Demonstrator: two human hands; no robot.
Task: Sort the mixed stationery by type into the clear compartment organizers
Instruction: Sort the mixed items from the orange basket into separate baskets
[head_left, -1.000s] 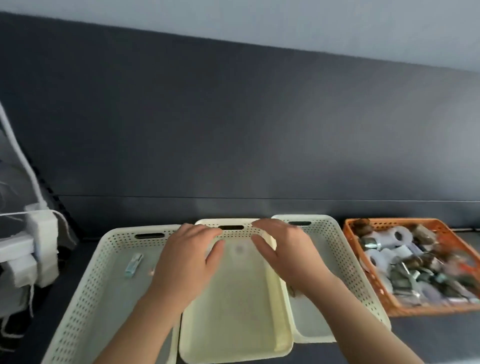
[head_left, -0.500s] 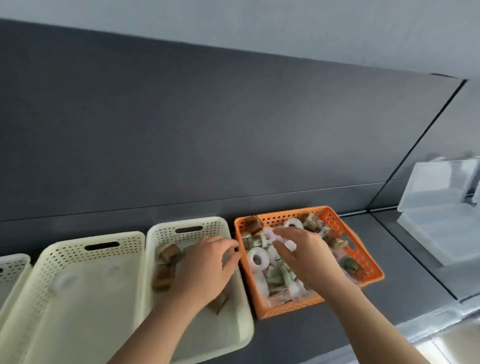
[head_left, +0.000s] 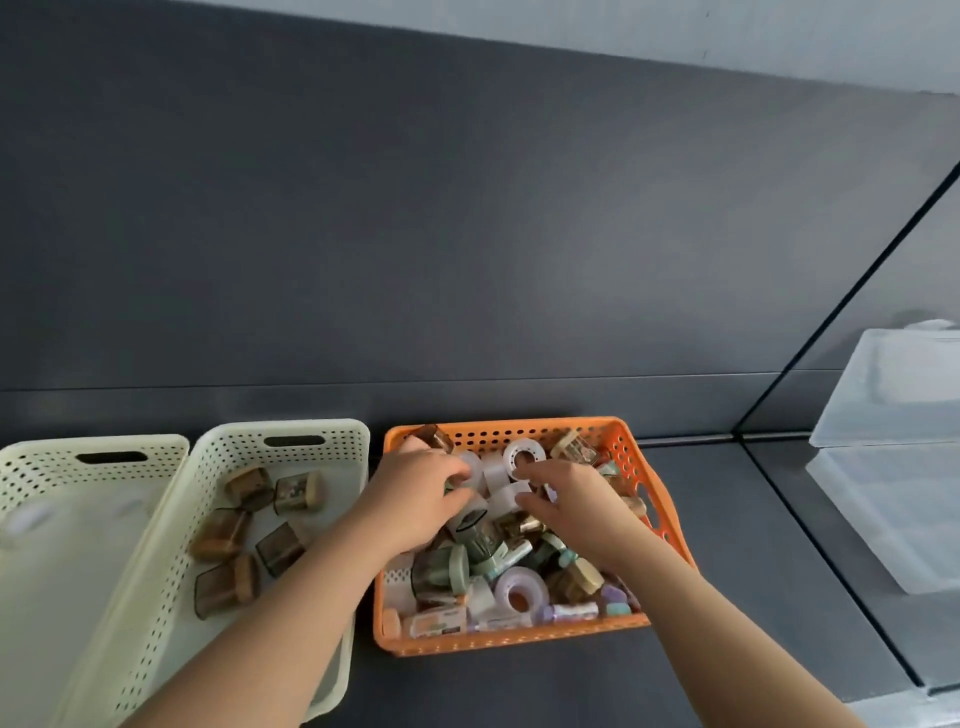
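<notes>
We're mid-pick: left hand (head_left: 415, 499) and right hand (head_left: 576, 506) curl into the orange perforated plastic basket (head_left: 519, 642); we cannot tell their hold. Next: isolate one type.

Left grip (head_left: 415, 501), right grip (head_left: 579, 512), both forearms (head_left: 291, 623) bare

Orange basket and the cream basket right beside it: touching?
Apart. The head view shows a dark gap between the left rim of the orange basket and the right rim of the cream basket, plain at their far corners.
</notes>
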